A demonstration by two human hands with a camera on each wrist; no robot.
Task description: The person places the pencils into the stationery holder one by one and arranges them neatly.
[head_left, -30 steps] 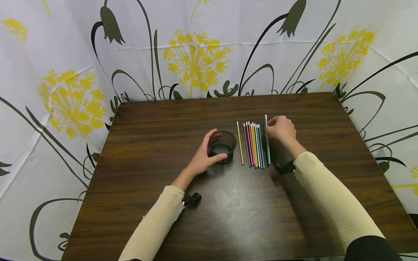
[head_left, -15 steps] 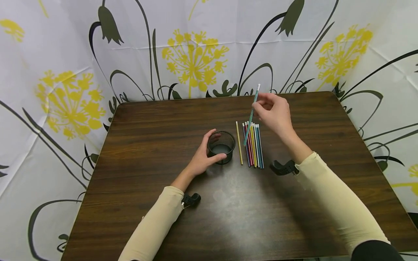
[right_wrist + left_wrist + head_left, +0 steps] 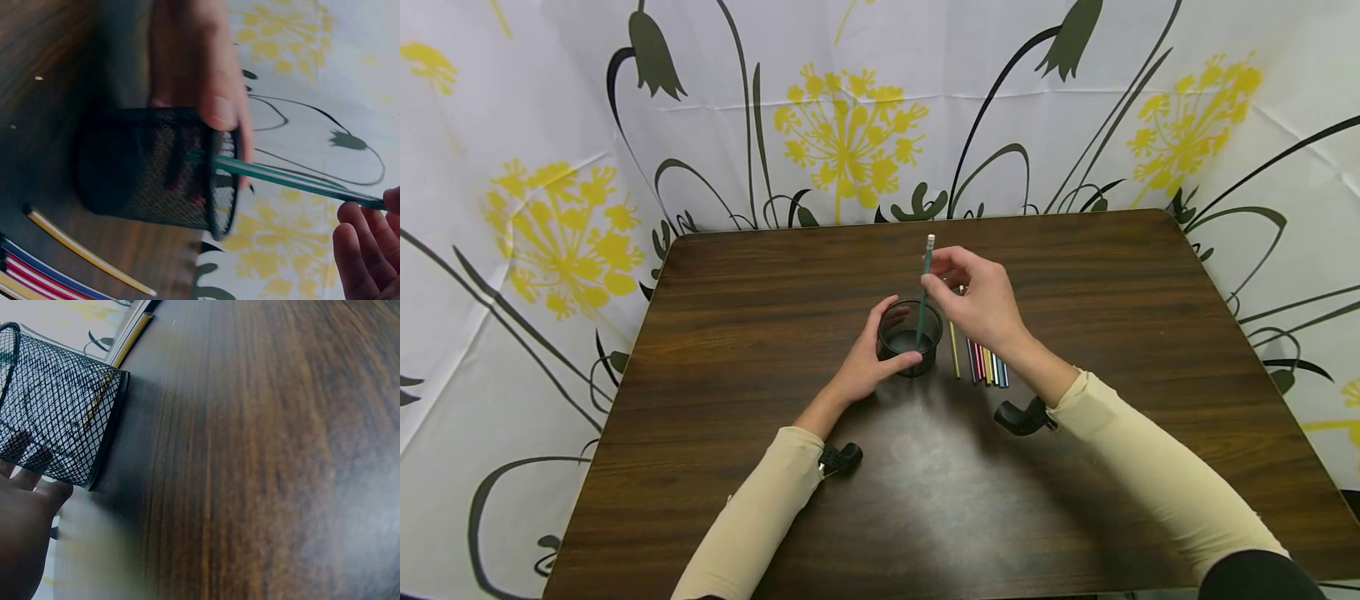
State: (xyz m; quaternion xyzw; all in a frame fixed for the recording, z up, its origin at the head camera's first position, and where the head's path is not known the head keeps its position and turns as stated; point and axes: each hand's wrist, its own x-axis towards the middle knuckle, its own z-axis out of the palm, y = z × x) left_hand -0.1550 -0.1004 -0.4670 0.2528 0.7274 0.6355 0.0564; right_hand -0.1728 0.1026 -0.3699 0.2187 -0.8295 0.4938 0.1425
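With my right hand [image 3: 979, 302], I am pinching a green eraser-tipped pencil [image 3: 281, 176] by its upper half, its lower end reaching inside the black mesh pencil cup [image 3: 137, 167] that my left hand [image 3: 867, 360] is gripping. A yellow pencil [image 3: 954, 350] and a pencil row [image 3: 983, 365] are lying on the counter [image 3: 760, 325] below my right hand. Bracing the cup, staying steep and releasing low should be serving me best.

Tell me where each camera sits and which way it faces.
Head: worn on the head, facing forward and down at the table; left hand, right hand and sleeves show.
Left wrist: worn there, facing the mesh cup and table; part of the left hand shows.
Right wrist: worn there, facing the cup and green pencil; both hands show.
Head and right wrist share the pencil, partly inside the cup.
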